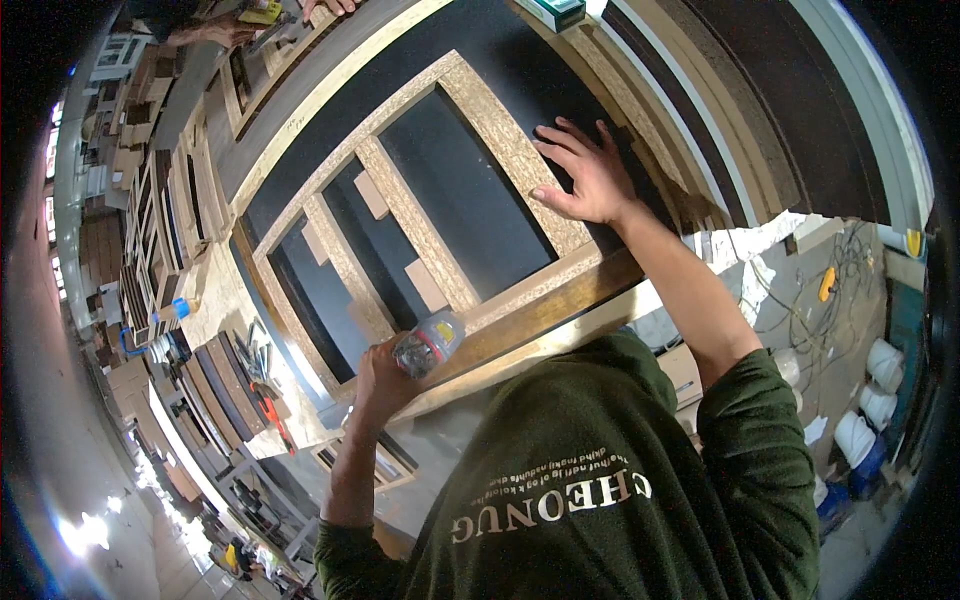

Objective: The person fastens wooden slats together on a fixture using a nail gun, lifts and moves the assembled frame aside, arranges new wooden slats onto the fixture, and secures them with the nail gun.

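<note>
Gripping tool [432, 343], L hand [382, 374], nr frame [417, 222]

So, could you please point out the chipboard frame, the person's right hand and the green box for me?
Chipboard frame [417, 224]: head view, on its longer inner crossbar.
Right hand [596, 184]: head view, on the back of the hand.
Green box [556, 12]: head view, on its visible side, at the top edge.

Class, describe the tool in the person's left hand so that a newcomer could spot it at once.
Find the large chipboard frame on the dark panel. At its lower edge in the picture, the left hand grips the tool. Its rounded grey body with a yellow label sets it apart from the flat, wood-coloured frame beside it.
</note>
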Demonstrator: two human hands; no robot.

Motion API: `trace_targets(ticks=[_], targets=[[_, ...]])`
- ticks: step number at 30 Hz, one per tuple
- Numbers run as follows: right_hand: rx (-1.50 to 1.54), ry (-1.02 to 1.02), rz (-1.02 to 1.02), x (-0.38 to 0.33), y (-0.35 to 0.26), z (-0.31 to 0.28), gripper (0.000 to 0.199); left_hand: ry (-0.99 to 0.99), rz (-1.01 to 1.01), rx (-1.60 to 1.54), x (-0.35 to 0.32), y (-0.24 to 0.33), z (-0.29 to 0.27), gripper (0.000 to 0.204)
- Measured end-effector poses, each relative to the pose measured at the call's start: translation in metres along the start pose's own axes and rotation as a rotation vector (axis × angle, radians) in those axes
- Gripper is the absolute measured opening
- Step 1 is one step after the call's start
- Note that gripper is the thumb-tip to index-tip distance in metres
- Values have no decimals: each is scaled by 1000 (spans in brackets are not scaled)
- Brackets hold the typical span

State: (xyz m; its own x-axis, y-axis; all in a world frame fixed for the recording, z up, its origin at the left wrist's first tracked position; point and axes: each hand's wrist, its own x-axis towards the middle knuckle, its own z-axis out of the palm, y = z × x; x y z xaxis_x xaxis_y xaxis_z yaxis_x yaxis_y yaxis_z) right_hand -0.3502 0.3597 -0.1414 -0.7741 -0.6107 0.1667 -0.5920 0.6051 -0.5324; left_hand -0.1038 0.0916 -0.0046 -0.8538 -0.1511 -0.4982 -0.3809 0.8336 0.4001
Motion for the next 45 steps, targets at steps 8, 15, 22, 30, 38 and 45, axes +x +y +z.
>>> trace_targets(ticks=[8,15,22,30,38,45], targets=[[10,24,-23,0,4,3,65,-22,-3,-37,6,11,-2,45],[0,11,-8,-1,1,-2,61,11,10,27,7,7,4,46],[-10,2,9,-1,2,-1,63,10,34,-6,10,9,5,46],[37,20,-8,-2,1,1,63,3,27,47,9,2,13,47],[7,10,12,-5,3,-5,60,97,21,-130,-23,9,10,38],[32,-126,15,-4,5,-8,52,-27,-45,-424,-53,-10,23,56]])
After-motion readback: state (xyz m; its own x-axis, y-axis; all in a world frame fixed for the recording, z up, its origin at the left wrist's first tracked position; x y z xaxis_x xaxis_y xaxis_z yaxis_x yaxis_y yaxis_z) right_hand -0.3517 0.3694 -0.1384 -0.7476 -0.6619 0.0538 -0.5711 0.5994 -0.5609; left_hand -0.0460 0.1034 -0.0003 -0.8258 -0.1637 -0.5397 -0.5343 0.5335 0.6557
